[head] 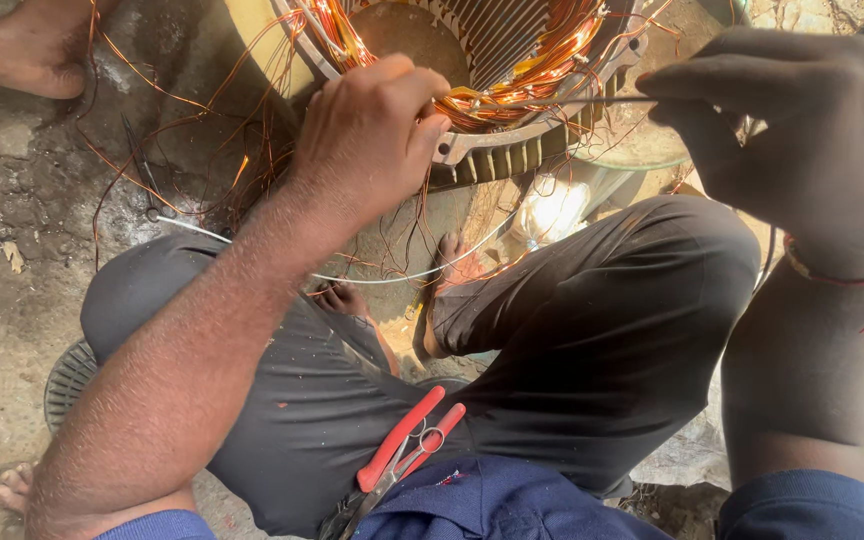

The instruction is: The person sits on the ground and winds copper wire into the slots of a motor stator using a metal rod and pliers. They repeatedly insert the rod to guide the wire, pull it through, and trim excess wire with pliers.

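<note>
My left hand pinches one end of a thin, straight metal rod, fingers pressed together on it. My right hand pinches the other end. The rod's long axis runs level, left to right, across the near rim of the grey finned motor stator, just above its copper windings. Both hands sit equally near.
</note>
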`<state>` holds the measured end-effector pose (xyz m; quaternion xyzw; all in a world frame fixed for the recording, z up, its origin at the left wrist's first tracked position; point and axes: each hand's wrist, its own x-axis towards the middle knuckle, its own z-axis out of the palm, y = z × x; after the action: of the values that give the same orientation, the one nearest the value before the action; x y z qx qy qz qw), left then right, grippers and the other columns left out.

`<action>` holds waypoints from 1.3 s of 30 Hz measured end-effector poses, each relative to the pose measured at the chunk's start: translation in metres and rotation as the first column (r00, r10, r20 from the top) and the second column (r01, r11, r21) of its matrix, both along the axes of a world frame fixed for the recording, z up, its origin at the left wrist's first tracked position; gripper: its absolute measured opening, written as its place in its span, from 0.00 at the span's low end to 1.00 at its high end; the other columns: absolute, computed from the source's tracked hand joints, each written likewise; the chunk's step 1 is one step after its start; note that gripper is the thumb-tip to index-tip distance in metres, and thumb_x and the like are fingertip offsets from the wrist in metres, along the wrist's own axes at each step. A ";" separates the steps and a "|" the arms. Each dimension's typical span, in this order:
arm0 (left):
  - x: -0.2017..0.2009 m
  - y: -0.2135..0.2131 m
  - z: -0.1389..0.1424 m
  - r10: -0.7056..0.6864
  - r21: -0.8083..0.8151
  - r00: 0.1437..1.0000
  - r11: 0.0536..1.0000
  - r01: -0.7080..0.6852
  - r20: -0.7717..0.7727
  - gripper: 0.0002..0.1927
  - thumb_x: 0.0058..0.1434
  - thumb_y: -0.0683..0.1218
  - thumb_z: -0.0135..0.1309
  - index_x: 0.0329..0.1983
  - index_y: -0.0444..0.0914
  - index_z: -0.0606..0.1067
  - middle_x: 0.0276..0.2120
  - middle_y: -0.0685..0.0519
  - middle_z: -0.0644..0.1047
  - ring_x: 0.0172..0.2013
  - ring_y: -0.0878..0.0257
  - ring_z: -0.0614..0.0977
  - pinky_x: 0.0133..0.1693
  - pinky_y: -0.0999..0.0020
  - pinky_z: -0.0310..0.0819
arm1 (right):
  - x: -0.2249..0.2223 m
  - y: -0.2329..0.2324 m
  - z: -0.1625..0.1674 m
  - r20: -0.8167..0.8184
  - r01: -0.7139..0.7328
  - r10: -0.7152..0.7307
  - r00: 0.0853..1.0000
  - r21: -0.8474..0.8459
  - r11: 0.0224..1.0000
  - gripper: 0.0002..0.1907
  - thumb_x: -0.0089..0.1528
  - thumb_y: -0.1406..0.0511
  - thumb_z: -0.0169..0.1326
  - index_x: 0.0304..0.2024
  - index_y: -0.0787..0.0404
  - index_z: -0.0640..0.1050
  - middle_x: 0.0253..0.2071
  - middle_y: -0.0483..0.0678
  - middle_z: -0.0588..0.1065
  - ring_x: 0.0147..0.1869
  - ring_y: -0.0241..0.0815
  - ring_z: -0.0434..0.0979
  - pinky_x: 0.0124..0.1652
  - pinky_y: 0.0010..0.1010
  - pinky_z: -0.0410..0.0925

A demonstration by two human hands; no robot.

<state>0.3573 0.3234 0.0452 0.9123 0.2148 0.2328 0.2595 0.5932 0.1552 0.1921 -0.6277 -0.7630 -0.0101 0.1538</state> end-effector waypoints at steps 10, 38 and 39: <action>0.035 0.016 -0.026 -0.183 0.162 0.978 0.973 0.166 0.096 0.08 0.62 0.43 0.66 0.43 0.37 0.82 0.36 0.51 0.80 0.42 0.54 0.80 0.45 0.56 0.74 | 0.019 0.000 -0.028 -0.066 0.098 -0.099 0.993 -0.022 0.995 0.06 0.64 0.76 0.68 0.38 0.68 0.82 0.28 0.48 0.72 0.29 0.36 0.73 0.29 0.23 0.62; 0.044 0.031 -0.047 -0.430 -0.034 0.845 0.886 0.463 0.317 0.07 0.63 0.37 0.64 0.44 0.32 0.83 0.38 0.45 0.81 0.41 0.53 0.84 0.43 0.62 0.78 | -0.014 0.016 -0.051 0.062 -0.050 0.045 0.997 0.073 0.996 0.09 0.61 0.75 0.63 0.40 0.57 0.81 0.38 0.42 0.75 0.41 0.38 0.74 0.43 0.28 0.64; 0.045 0.031 -0.046 -0.432 -0.040 0.838 0.881 0.471 0.332 0.05 0.63 0.36 0.63 0.42 0.32 0.82 0.37 0.46 0.81 0.40 0.54 0.84 0.41 0.63 0.78 | -0.016 0.016 -0.049 0.102 -0.059 0.051 0.994 0.079 0.995 0.09 0.61 0.74 0.63 0.41 0.57 0.81 0.39 0.42 0.75 0.43 0.38 0.74 0.45 0.29 0.64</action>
<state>0.4023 0.3546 -0.0010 0.8710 -0.0370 0.2934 0.3923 0.5774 0.1712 0.1428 -0.5985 -0.7856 -0.0685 0.1413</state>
